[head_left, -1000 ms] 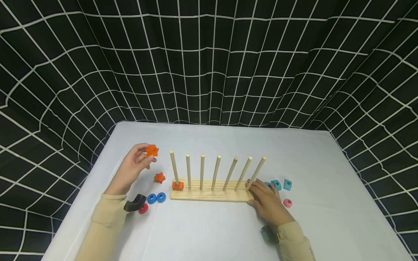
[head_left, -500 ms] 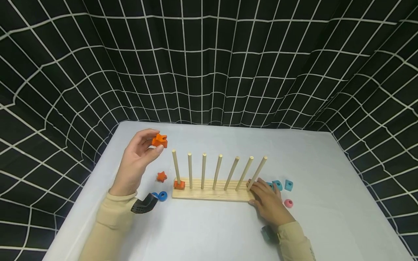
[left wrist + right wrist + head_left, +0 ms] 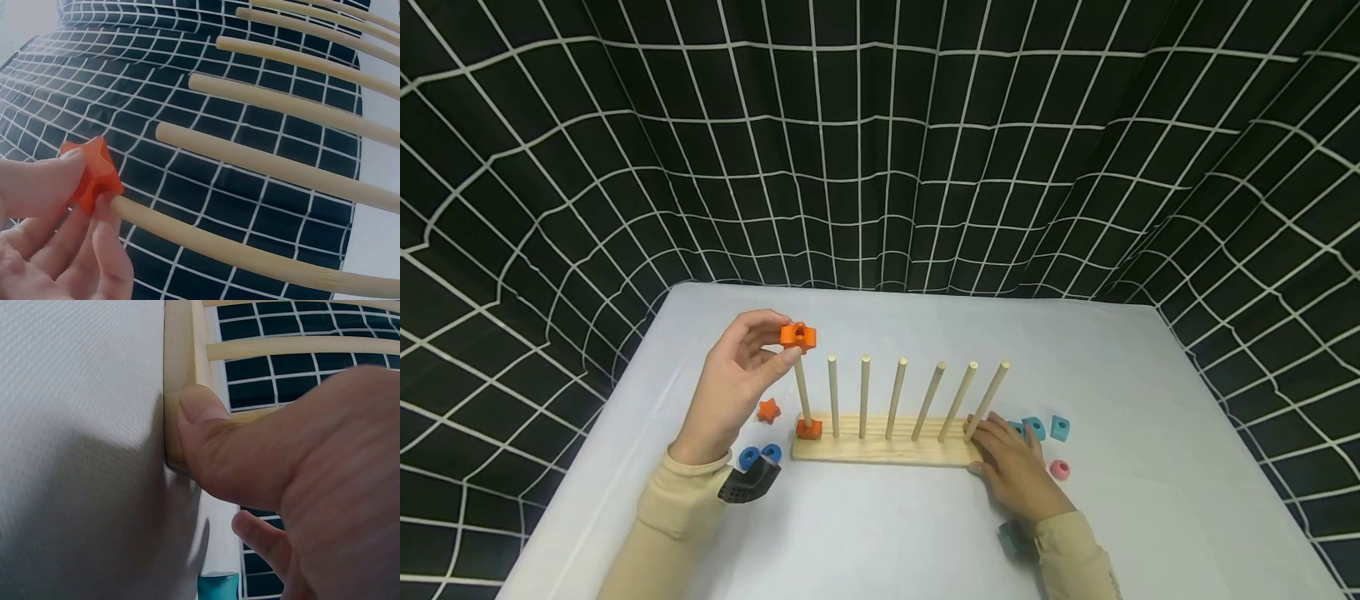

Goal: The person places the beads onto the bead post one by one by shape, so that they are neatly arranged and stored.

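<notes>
My left hand (image 3: 730, 379) pinches an orange star-shaped bead (image 3: 798, 335) between thumb and fingers, its hole showing. The bead sits at the tip of the leftmost peg (image 3: 237, 247); whether the peg has entered the hole I cannot tell. At that peg's foot another orange bead (image 3: 808, 429) is threaded on. The pegs rise from a long wooden base (image 3: 887, 451). My right hand (image 3: 1018, 471) grips the base's right end, its thumb (image 3: 203, 406) against the front side and its fingers reaching over by the last peg, their tips partly hidden.
A loose orange star (image 3: 768, 410) and two blue ring beads (image 3: 748, 457) lie left of the base. Several teal beads (image 3: 1060, 428) and a pink bead (image 3: 1060, 469) lie to the right. A black grid curtain (image 3: 880, 167) surrounds the white table (image 3: 880, 533).
My left hand has carried the orange star bead rightward from beside the stand to the top of the leftmost peg, turning it on the way. The right hand has stayed at the base.
</notes>
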Demonstrator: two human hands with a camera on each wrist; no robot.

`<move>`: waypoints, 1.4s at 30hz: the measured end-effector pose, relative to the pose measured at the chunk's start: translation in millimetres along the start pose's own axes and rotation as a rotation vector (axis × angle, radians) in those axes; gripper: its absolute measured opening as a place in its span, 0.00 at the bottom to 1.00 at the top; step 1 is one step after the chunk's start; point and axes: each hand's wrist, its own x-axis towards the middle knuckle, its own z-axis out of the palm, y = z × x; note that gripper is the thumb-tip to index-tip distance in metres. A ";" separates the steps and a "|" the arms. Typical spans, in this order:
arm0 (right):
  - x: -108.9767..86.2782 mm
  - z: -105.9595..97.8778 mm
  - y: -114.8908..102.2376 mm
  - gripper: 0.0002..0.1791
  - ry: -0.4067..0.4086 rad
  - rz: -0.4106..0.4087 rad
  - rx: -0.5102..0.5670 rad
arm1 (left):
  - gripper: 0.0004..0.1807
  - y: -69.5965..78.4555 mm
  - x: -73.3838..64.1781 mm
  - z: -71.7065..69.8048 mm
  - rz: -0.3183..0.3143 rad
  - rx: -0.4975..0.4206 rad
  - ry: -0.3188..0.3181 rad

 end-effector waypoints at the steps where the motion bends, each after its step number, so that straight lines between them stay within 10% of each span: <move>1: 0.1 0.1 -0.1 0.26 0.001 -0.001 -0.001 | 0.22 -1.7 -0.3 -0.1 0.001 0.024 -0.001; 13: -0.9 1.8 0.7 0.26 0.005 0.000 -0.008 | 0.21 -15.8 -5.8 -3.8 -0.080 0.115 0.014; 42: -0.2 1.2 -1.0 0.28 -0.004 0.016 -0.001 | 0.17 -87.3 -23.4 -9.9 -0.265 0.556 -0.244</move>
